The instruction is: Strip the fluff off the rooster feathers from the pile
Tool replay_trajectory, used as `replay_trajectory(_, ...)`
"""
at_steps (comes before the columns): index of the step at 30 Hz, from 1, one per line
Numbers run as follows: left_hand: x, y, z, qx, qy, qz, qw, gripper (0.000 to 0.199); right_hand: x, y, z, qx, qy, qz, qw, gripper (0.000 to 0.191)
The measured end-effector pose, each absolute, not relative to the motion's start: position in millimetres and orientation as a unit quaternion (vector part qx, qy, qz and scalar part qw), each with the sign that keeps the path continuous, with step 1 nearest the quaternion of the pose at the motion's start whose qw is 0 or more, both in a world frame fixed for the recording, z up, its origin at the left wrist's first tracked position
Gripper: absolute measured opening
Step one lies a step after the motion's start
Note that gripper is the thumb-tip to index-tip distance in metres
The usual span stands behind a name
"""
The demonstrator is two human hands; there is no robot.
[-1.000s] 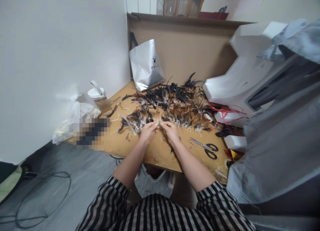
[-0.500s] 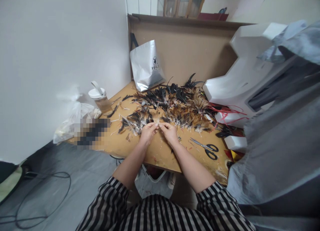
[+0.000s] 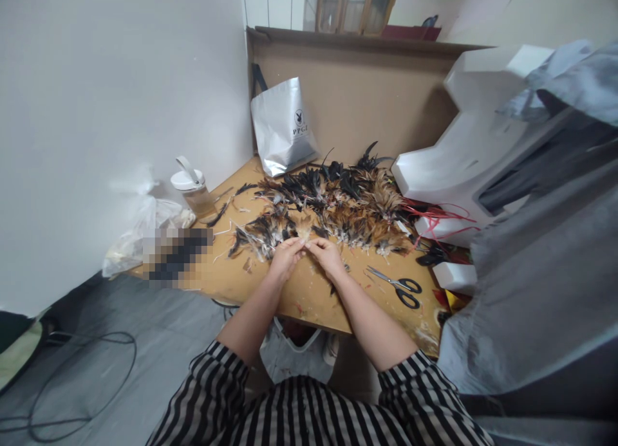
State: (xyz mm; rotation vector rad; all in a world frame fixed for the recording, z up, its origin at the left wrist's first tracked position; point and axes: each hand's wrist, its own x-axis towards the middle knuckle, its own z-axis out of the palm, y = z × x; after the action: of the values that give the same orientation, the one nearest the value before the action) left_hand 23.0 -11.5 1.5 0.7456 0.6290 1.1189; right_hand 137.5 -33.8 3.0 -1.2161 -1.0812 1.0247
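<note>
A tan feather tuft [image 3: 304,226] was held at its lower end by the left hand [image 3: 286,259] and the right hand [image 3: 328,256], both in a narrow pinch, left of the scissors [image 3: 402,288]. Feather bundles [image 3: 364,226] lay on the surface [image 3: 313,295], mostly beyond and left of the scissors. The white block [image 3: 454,275] sat just right of the scissors; the silver bag [image 3: 280,134] stood well beyond them, leftward.

The person is wearing a shirt [image 3: 313,414] with black and pale greyish stripes, running lengthwise down the front. Striped sleeves [image 3: 425,381] are ending near the elbows, leaving forearms [image 3: 251,317], left hand [image 3: 286,258] and right hand [image 3: 326,256] bare. Below the surface's [image 3: 309,298] near edge, what looks like a pale shoe [image 3: 331,348] is showing, partly hidden.
</note>
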Motion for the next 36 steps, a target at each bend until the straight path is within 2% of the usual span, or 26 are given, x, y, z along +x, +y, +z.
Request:
replay_trajectory(7,22.1,-9.0,-0.9,0.352,0.280,0.506,0.736,0.027,141.6,-33.0,4.9,-0.511,-0.515,0.393,0.565,0.027)
replay_trajectory(14,21.5,-8.8,1.3,0.345,0.273,0.508,0.740,0.023,143.2,-44.8,15.3,-0.551,-0.646,0.136,0.510,0.016)
replay_trajectory(19,23.1,-11.5,0.6,0.366,0.292,0.501,0.728,0.023,147.6,-49.2,21.0,-0.564,-0.688,0.057,0.453,0.015)
replay_trajectory(28,25.5,-7.1,-9.8,0.455,0.335,0.484,0.668,0.025,151.0,-50.5,22.8,-0.581,-0.706,0.023,0.404,0.015)
replay_trajectory(36,24.8,-4.0,-11.2,0.488,0.372,0.484,0.624,0.025,154.0,-45.7,16.3,-0.563,-0.691,0.095,0.444,0.012)
